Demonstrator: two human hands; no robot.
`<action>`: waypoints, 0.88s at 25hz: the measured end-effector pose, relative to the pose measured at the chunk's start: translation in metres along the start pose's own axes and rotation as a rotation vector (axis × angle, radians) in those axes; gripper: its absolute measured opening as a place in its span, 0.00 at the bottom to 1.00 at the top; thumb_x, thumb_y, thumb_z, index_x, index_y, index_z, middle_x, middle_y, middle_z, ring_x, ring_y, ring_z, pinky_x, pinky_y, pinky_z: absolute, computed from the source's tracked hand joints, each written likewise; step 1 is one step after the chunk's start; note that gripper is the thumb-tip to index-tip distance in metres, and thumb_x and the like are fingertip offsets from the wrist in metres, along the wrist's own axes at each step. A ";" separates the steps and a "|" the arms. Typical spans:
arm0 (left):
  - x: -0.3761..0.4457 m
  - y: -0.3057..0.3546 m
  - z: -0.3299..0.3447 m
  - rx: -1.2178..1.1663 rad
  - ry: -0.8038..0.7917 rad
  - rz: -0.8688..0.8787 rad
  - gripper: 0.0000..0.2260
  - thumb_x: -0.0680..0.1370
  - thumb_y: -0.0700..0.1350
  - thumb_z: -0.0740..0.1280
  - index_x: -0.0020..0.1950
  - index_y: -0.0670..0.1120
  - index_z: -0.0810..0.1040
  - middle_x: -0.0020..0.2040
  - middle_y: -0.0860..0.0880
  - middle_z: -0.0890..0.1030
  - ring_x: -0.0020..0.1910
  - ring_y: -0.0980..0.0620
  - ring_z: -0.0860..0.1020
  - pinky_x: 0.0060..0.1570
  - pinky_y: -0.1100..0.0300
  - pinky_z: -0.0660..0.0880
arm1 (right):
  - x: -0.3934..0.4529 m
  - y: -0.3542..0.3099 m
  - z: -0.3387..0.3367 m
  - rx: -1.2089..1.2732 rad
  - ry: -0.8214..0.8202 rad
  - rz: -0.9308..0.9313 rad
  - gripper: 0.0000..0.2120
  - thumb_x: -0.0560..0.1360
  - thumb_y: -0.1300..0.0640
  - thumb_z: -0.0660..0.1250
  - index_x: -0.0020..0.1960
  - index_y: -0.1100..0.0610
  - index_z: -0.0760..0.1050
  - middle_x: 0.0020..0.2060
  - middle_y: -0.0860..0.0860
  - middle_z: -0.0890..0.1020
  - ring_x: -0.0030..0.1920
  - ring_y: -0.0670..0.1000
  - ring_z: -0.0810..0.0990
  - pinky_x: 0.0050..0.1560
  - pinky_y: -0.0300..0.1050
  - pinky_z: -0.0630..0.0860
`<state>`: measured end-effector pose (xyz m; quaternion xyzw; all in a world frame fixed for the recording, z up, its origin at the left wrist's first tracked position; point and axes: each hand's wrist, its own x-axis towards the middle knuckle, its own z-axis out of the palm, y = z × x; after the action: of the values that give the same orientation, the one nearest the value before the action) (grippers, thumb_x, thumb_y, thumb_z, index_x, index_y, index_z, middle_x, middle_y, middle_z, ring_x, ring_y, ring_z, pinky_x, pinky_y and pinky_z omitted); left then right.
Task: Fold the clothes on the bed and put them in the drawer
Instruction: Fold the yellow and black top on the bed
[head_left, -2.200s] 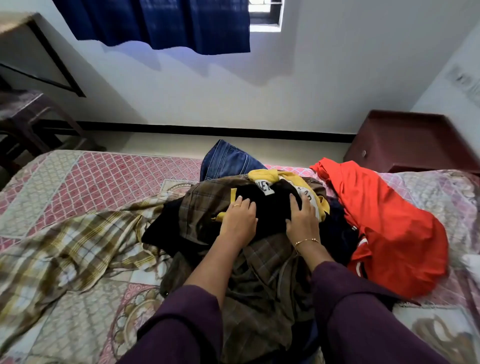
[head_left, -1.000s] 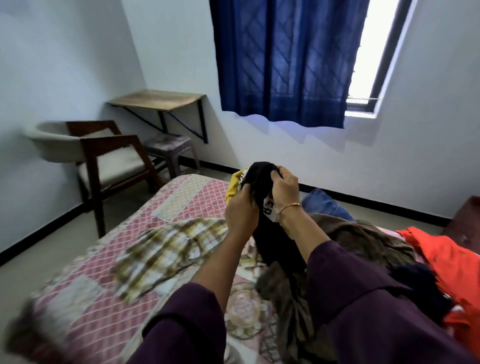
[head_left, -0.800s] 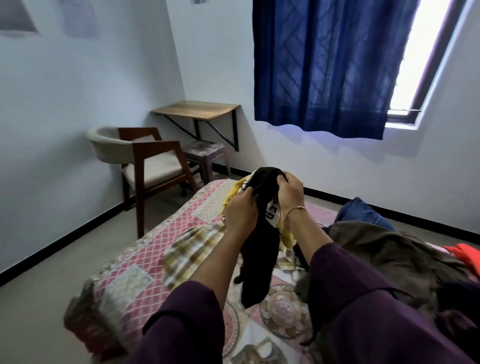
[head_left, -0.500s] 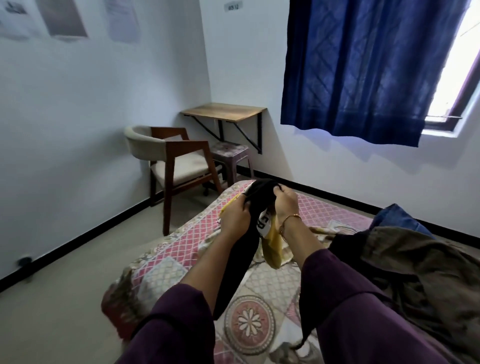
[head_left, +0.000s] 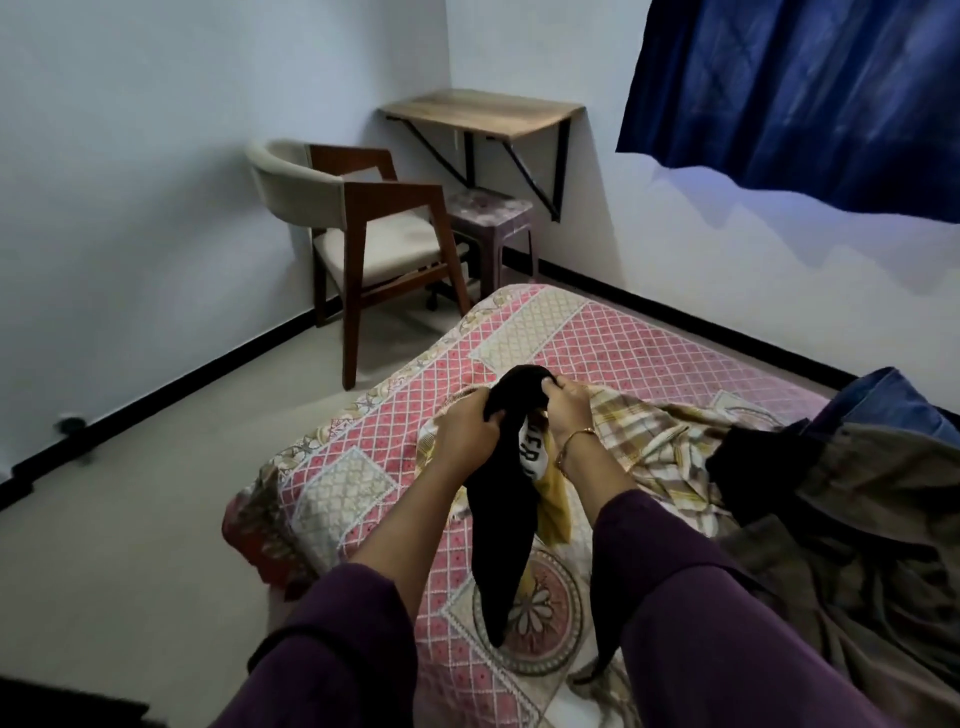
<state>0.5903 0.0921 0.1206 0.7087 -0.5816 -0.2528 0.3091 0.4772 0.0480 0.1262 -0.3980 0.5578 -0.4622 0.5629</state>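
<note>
Garment (head_left: 501, 525), black with yellow lining and a white lettered patch, hangs bunched over the near part of the bed (head_left: 613, 343), its lower end dangling just above the floral medallion on the bedspread. Left hand (head_left: 467, 431) is clenched on its upper left fold; right hand (head_left: 569, 410), with a thin bracelet at the wrist, is clenched on its top right edge, so the two hands sit close together. Compared with half a second ago, the hands and garment are lower in view and nearer the bed surface, and the view has tilted downward. Plaid shirt (head_left: 649, 436) lies spread just beyond the right hand. Brown heap (head_left: 857, 519) of clothes lies at right, jeans (head_left: 893, 405) behind it. Chair (head_left: 363, 228) and wall desk (head_left: 483, 111) stand in the far corner, beside the blue curtain (head_left: 810, 88).
</note>
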 end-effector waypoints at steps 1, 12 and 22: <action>0.010 -0.007 0.009 0.003 0.021 -0.024 0.11 0.78 0.40 0.62 0.59 0.39 0.75 0.54 0.41 0.79 0.53 0.42 0.77 0.48 0.55 0.71 | 0.016 0.014 -0.002 -0.001 -0.002 0.035 0.11 0.80 0.62 0.58 0.60 0.64 0.74 0.53 0.57 0.78 0.55 0.55 0.75 0.51 0.41 0.73; 0.149 -0.089 0.102 0.012 0.093 -0.484 0.14 0.80 0.41 0.58 0.65 0.44 0.73 0.59 0.42 0.77 0.57 0.40 0.75 0.50 0.55 0.70 | 0.205 0.174 -0.053 -0.163 0.277 0.697 0.16 0.75 0.61 0.66 0.60 0.67 0.72 0.37 0.56 0.77 0.39 0.55 0.76 0.41 0.49 0.77; 0.204 -0.120 0.165 -0.392 0.062 -0.529 0.09 0.79 0.37 0.61 0.44 0.51 0.73 0.43 0.50 0.77 0.46 0.45 0.78 0.52 0.42 0.77 | 0.290 0.219 -0.035 -0.126 0.169 0.850 0.28 0.78 0.46 0.62 0.69 0.65 0.66 0.63 0.60 0.75 0.55 0.57 0.78 0.49 0.48 0.74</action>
<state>0.5917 -0.1156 -0.0799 0.7696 -0.3079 -0.4097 0.3807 0.4443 -0.1735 -0.1622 -0.1272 0.7431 -0.1854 0.6303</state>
